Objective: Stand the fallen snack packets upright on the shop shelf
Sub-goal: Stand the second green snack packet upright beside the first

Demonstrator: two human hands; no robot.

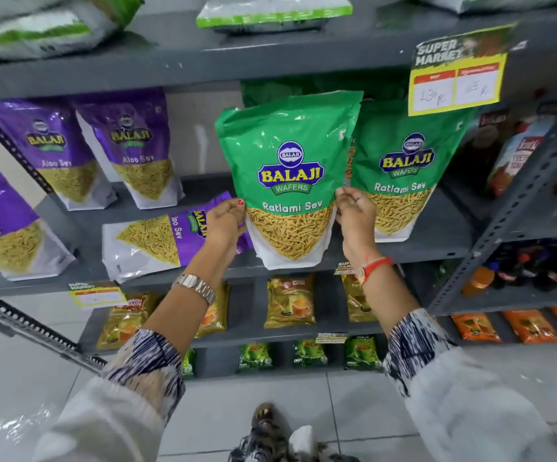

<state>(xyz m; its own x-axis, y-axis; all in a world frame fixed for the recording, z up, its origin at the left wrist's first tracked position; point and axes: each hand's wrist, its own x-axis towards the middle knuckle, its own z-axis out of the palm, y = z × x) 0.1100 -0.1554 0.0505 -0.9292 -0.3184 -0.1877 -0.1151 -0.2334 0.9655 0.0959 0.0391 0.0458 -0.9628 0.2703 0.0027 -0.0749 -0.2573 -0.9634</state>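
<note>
A green Ratlami Sev packet point(289, 168) stands upright at the front of the grey middle shelf point(437, 241). My left hand point(225, 223) grips its left edge and my right hand point(357, 216) grips its right edge. A second green Ratlami Sev packet point(407, 168) stands upright just behind it to the right. A purple Aloo Sev packet point(157, 238) lies flat on its side on the shelf, left of my left hand and partly behind it. Three more purple Aloo Sev packets, such as this one point(133, 145), stand upright further left.
A yellow price tag point(454, 81) hangs from the shelf above. Green-and-white bags point(270, 11) lie on the top shelf. Small gold and green packets point(290, 301) fill the lower shelves. Bottles and orange packs point(530, 325) fill the rack at right. A tiled floor lies below.
</note>
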